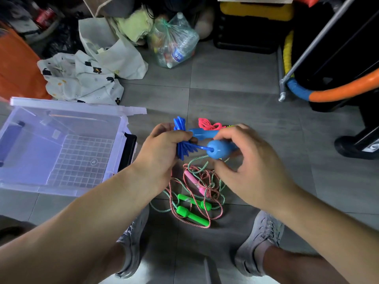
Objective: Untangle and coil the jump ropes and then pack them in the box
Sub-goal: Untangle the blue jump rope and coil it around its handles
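Cluttered storage corner, grey tiled floor (235,95).
Along the far edge: white bag (114,52), patterned cloth (82,78), sack of bottles (174,42), yellow-topped case (254,11), metal pole (312,44), orange tube (344,90).

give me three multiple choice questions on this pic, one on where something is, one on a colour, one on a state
1. Where is the clear box?
A) on the person's left
B) on the person's right
C) between the shoes

2. What colour is the held rope?
A) green
B) blue
C) yellow

3. What state is the green-handled rope in?
A) packed in the box
B) tangled on the floor
C) hanging from a hook

Answers:
1 A, it sits open beside the left arm.
2 B, the left hand and right hand grip its blue coil and handles.
3 B, its cord is looped through the pink-handled rope on the tiles.
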The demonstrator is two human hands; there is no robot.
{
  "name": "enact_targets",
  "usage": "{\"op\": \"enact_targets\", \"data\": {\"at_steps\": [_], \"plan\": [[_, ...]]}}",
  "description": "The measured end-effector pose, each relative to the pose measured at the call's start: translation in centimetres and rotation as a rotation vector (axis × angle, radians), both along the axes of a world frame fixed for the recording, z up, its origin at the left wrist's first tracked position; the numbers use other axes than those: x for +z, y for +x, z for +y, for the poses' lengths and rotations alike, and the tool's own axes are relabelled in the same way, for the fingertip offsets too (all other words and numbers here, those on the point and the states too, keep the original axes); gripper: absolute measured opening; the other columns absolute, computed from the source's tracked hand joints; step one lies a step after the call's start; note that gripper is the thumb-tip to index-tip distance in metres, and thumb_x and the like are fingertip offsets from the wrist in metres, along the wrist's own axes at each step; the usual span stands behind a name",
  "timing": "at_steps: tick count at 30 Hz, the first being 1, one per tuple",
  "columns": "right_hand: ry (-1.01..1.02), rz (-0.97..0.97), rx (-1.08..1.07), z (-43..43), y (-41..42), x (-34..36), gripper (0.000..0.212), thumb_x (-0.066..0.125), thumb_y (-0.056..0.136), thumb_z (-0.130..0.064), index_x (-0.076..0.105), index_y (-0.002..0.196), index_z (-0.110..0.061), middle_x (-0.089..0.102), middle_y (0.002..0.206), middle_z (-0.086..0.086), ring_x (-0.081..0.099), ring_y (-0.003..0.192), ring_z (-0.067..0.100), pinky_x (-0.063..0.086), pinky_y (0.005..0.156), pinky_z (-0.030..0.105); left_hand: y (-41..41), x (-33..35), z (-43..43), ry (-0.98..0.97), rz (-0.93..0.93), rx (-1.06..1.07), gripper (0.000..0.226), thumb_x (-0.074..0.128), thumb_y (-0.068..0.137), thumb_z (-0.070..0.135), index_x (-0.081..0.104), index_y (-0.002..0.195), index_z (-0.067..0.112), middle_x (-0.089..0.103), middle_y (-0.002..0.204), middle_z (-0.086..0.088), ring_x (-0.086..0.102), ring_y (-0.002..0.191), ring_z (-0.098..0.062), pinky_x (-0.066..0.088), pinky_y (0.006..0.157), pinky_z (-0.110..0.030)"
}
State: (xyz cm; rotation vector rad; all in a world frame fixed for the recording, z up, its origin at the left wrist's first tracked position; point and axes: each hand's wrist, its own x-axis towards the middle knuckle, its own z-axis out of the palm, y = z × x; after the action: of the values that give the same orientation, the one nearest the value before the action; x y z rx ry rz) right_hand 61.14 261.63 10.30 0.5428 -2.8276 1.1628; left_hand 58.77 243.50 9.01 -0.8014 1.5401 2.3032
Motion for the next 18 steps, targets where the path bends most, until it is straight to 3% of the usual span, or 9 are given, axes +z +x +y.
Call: {"op": "enact_targets", "data": {"at_steps": [2, 5, 7, 10, 12, 15, 18], "plan": [[-0.023, 0.059, 0.067, 0.1, -0.1, -0.4, 0.033, 0.066, 0.076, -0.02, 0.06, 0.108, -0.019, 0.059, 0.113, -0.007, 0.06, 0.105, 0.019, 0.051, 0.082, 0.044, 0.1, -0.3, 0.1, 0.028, -0.049, -0.028, 0.03, 0.061, 0.086, -0.005, 0.057, 0.115, 0.004, 0.068, 0.074, -0.015, 0.067, 0.064, -0.024, 0.058, 0.061, -0.031], [-0.156, 0.055, 0.18, -0.4, 0.3, -0.7, 0.036, 0.069, 0.074, 0.0, 0.063, 0.107, -0.011, 0.061, 0.119, 0.0, 0.057, 0.125, 0.018, 0.048, 0.097, 0.047, 0.5, -0.6, 0.3, 0.072, -0.103, -0.057, 0.037, 0.064, 0.079, -0.001, 0.058, 0.115, -0.004, 0.065, 0.085, -0.02, 0.065, 0.075, -0.03, 0.059, 0.063, -0.037], [-0.245, 0.011, 0.226, -0.8, 0.7, -0.8, 0.037, 0.068, 0.071, 0.01, 0.064, 0.105, -0.005, 0.061, 0.118, 0.005, 0.055, 0.129, 0.017, 0.046, 0.103, 0.045, 0.7, -0.8, 0.3, 0.11, -0.103, -0.07, 0.039, 0.062, 0.077, -0.001, 0.057, 0.115, -0.008, 0.062, 0.089, -0.019, 0.061, 0.082, -0.032, 0.054, 0.06, -0.035], [-0.349, -0.044, 0.244, -1.2, 1.1, -0.9, 0.042, 0.065, 0.069, 0.019, 0.063, 0.105, -0.002, 0.061, 0.118, 0.007, 0.055, 0.13, 0.02, 0.05, 0.101, 0.047, 0.9, -1.0, 0.3, 0.158, -0.078, -0.052, 0.028, 0.057, 0.078, -0.002, 0.061, 0.106, 0.002, 0.059, 0.089, -0.017, 0.053, 0.086, -0.033, 0.052, 0.063, -0.035], [-0.383, -0.048, 0.252, -1.1, 1.2, -0.8, 0.041, 0.065, 0.07, 0.022, 0.063, 0.105, 0.001, 0.062, 0.118, 0.009, 0.055, 0.132, 0.021, 0.049, 0.102, 0.048, 0.9, -1.0, 0.2, 0.202, -0.084, -0.039, 0.033, 0.059, 0.079, 0.001, 0.061, 0.112, -0.001, 0.061, 0.092, -0.017, 0.055, 0.089, -0.033, 0.052, 0.066, -0.037], [-0.349, -0.026, 0.289, -1.2, 1.4, -0.4, 0.036, 0.07, 0.075, 0.018, 0.065, 0.106, 0.0, 0.065, 0.121, 0.007, 0.051, 0.136, 0.017, 0.042, 0.111, 0.036, 0.9, -1.0, 0.0, 0.269, -0.136, -0.035, 0.054, 0.067, 0.076, 0.01, 0.055, 0.126, -0.007, 0.061, 0.103, -0.018, 0.061, 0.097, -0.032, 0.053, 0.08, -0.041], [-0.282, -0.037, 0.347, -1.5, 1.6, -0.3, 0.029, 0.07, 0.083, 0.008, 0.067, 0.11, -0.003, 0.066, 0.126, 0.004, 0.045, 0.14, 0.011, 0.029, 0.113, 0.018, 0.7, -0.8, -0.1, 0.294, -0.165, -0.032, 0.057, 0.072, 0.07, 0.011, 0.059, 0.123, -0.002, 0.057, 0.104, -0.018, 0.059, 0.096, -0.032, 0.05, 0.086, -0.043]]}}
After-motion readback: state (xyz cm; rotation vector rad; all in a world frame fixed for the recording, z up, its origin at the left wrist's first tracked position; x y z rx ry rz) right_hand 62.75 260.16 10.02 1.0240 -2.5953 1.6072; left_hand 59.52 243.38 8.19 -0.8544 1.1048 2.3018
